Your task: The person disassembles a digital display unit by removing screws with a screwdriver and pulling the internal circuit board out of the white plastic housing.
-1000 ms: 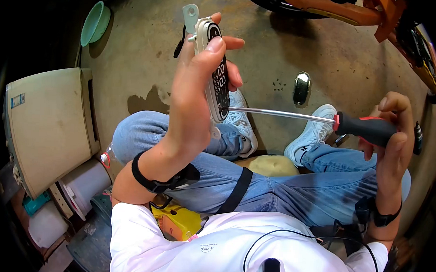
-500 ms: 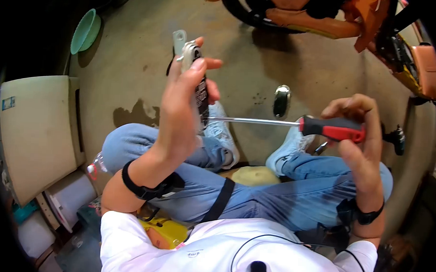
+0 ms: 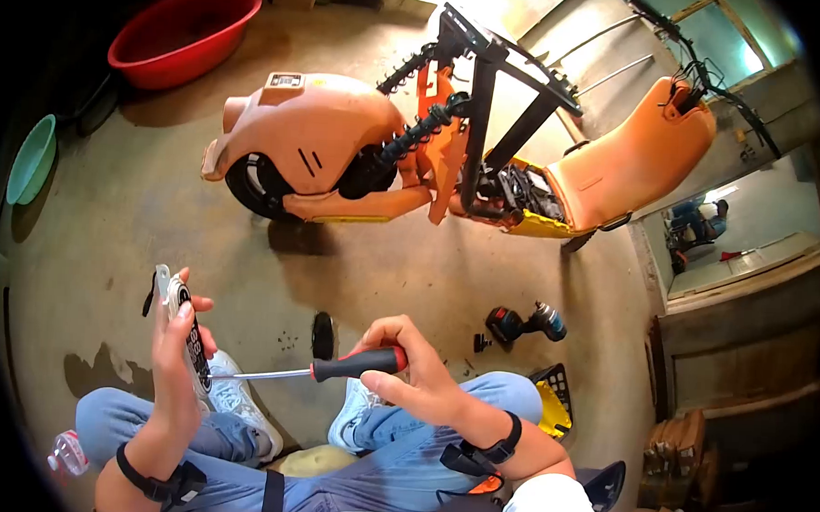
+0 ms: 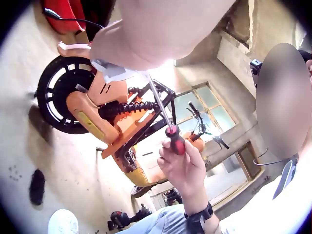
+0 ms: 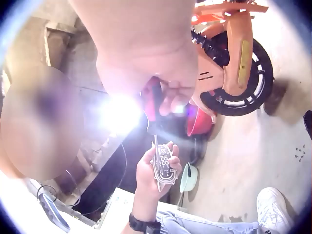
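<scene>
My left hand [image 3: 177, 360] holds an oval digital display unit [image 3: 194, 343] upright by its edges, thumb along the near side. In the right wrist view, lit digits show on the face of the display unit [image 5: 165, 163]. A pale bracket tab [image 3: 162, 280] sticks out at its top end. With curled fingers, my right hand [image 3: 423, 385] grips the black and red handle of a screwdriver [image 3: 360, 363]. Its long shaft lies nearly level, the tip at the lower end of the display's face. In the left wrist view the display is mostly hidden behind my left forearm.
An orange electric motorbike [image 3: 324, 133] with a bare frame stands ahead. On the floor lie a black oval part [image 3: 322, 335] and a cordless drill [image 3: 517, 325]. Red [image 3: 186, 36] and green basins [image 3: 33, 160] are at the left, near a plastic bottle [image 3: 69, 452].
The head view has tilted up, so the whole motorbike shows and both hands appear lower and further left. The screwdriver handle has turned; the tip stays at the display. The right fingers have shifted round the handle.
</scene>
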Tool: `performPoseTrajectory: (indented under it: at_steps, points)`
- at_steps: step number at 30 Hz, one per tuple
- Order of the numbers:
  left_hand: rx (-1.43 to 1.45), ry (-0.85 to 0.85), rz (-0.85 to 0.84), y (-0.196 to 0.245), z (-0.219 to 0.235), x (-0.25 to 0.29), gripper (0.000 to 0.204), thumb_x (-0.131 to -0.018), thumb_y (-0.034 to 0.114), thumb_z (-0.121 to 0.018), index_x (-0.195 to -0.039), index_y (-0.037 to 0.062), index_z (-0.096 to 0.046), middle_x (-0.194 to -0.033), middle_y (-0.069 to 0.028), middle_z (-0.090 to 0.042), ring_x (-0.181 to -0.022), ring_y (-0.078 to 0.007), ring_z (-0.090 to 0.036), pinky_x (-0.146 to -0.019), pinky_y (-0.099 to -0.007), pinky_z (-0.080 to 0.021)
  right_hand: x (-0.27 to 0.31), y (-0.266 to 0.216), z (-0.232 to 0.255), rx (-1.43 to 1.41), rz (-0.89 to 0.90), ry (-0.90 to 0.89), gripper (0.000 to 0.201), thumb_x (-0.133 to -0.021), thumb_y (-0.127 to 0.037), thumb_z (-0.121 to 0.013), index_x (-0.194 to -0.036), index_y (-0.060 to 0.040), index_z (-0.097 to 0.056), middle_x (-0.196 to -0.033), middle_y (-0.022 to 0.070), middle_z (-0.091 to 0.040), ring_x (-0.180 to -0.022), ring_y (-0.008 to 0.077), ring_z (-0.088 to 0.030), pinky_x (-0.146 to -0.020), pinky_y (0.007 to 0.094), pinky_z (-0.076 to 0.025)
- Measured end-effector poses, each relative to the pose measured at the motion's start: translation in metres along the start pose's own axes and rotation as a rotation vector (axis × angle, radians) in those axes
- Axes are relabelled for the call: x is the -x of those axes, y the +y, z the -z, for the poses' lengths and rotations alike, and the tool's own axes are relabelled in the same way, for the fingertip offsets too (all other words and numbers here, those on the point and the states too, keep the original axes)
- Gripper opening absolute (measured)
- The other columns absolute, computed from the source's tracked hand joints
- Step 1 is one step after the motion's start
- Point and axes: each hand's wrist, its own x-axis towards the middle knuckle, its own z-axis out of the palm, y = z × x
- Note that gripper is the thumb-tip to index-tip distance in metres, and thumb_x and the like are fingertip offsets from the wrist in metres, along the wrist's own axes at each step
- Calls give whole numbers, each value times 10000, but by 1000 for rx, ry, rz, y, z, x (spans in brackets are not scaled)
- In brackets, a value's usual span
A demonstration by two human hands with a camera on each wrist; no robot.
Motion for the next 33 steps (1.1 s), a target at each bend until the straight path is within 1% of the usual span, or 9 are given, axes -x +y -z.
performPoseTrajectory:
  at_steps: [5, 7, 11, 14, 21, 27, 29, 31, 33]
  points:
    - [-31, -32, 41, 1, 2, 3, 541, -972, 272, -437, -1463, 52, -386, -1036, -36, -539, -675, -63, -477, -627, -208, -380, 2, -4, -1, -107, -279, 29, 419, -927, -207, -670, -1243, -60, -438, -1114, 68, -540, -1007, 123, -523, -907, 287, -432]
    - [-25, -30, 38, 1, 3, 2, 540, -971, 272, -438, -1463, 56, -387, -1039, -36, -536, -675, -65, -478, -630, -210, -381, -7, 6, -8, -17, 206, 32, 362, -956, -188, -615, -1228, -56, -415, -1019, 73, -565, -737, 67, -546, -635, 219, -471]
    - [-8, -17, 25, 3, 3, 3, 541, -973, 275, -446, -1466, 61, -383, -1048, -37, -531, -678, -68, -478, -637, -214, -383, -5, 5, -8, 35, 318, 37, 337, -980, -250, -603, -1206, -60, -439, -1011, 72, -561, -745, 68, -552, -659, 221, -471]
    - [-13, -32, 37, 3, 4, 5, 539, -975, 270, -449, -1467, 60, -379, -1054, -39, -526, -680, -71, -478, -641, -218, -384, 4, -6, -6, -88, -204, 88, 381, -968, -304, -629, -1199, -64, -444, -1061, 95, -548, -1008, 136, -541, -869, 271, -460]
    - [-2, -15, 18, 1, 6, 2, 524, -983, 260, -437, -1467, 68, -381, -1045, -35, -531, -667, -62, -480, -630, -208, -394, -6, 1, -12, -49, 207, 31, 376, -941, -199, -641, -1224, -59, -438, -1056, 88, -560, -970, 116, -542, -831, 271, -473]
    - [-20, -55, 47, 2, 6, 5, 526, -982, 260, -428, -1464, 57, -377, -1054, -46, -522, -690, -75, -482, -653, -218, -393, 3, -7, -2, 4, -208, 30, 389, -937, -158, -619, -1259, -50, -430, -1043, 64, -555, -881, 104, -561, -798, 266, -481]
    - [-25, -57, 47, 2, 7, 5, 542, -979, 281, -437, -1468, 56, -370, -1058, -46, -520, -691, -76, -482, -654, -219, -392, -5, 7, -6, 124, -65, 53, 388, -964, -225, -610, -1263, -53, -433, -1033, 62, -558, -882, 103, -566, -795, 262, -478]
    - [-11, -42, 47, 2, 7, 3, 547, -978, 285, -440, -1469, 55, -366, -1060, -45, -520, -694, -75, -482, -657, -220, -392, -15, 13, -15, 115, 390, 103, 382, -983, -270, -614, -1240, -47, -440, -878, 45, -603, -717, 93, -589, -617, 227, -457]
    - [3, -30, 47, 1, 7, 2, 553, -977, 290, -443, -1471, 54, -363, -1061, -45, -520, -697, -75, -482, -659, -221, -392, -9, 7, -14, 89, 301, 69, 406, -983, -302, -606, -1255, -55, -434, -957, 60, -585, -830, 98, -579, -725, 247, -467]
